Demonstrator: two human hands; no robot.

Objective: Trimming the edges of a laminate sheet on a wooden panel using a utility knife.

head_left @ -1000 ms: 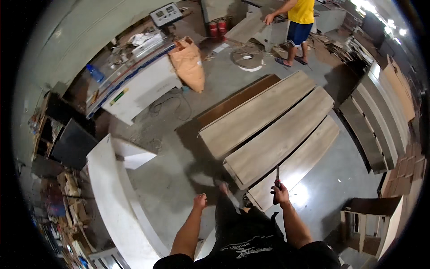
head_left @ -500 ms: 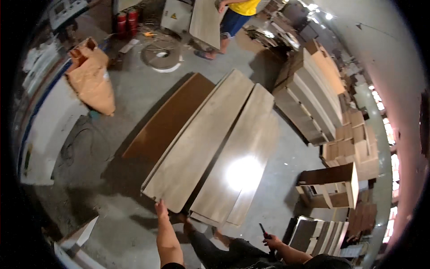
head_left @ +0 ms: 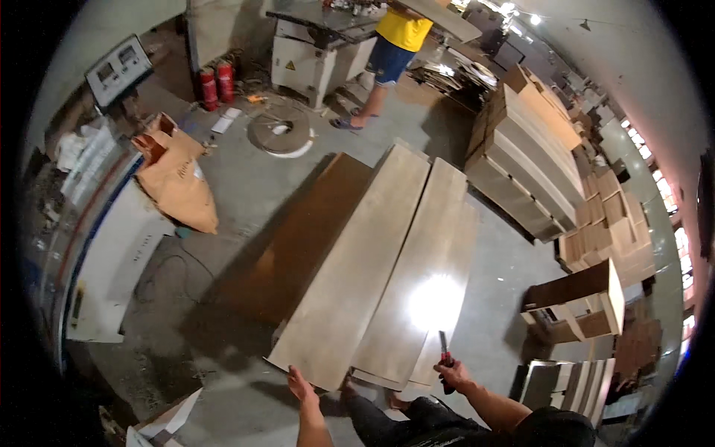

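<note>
My left hand (head_left: 302, 385) is at the near end of a long pale wood-grain panel (head_left: 354, 276), its fingers stretched out beside the edge. Whether they touch the panel is hard to tell. In my right hand (head_left: 456, 375) is a hand tool (head_left: 445, 356) with a red and black handle, its flat narrow blade pointing up and away from me. The exact kind of tool does not show. That hand hovers over the near right part of a second pale panel (head_left: 410, 298), which lies alongside the first with a narrow dark gap between them. A bright glare covers part of it.
A brown board (head_left: 298, 246) lies left of the panels. Stacked panels (head_left: 521, 164) and a small wooden cabinet frame (head_left: 577, 309) stand to the right. Far off, a person in a yellow shirt (head_left: 402, 33) carries a board near a white machine cabinet (head_left: 298, 63). A paper sack (head_left: 179, 182) leans at left.
The left pale panel has come closer to the second one, narrowing the gap. My right hand has raised the tool over the panels. The person's board has swung up; the whole view has shifted.
</note>
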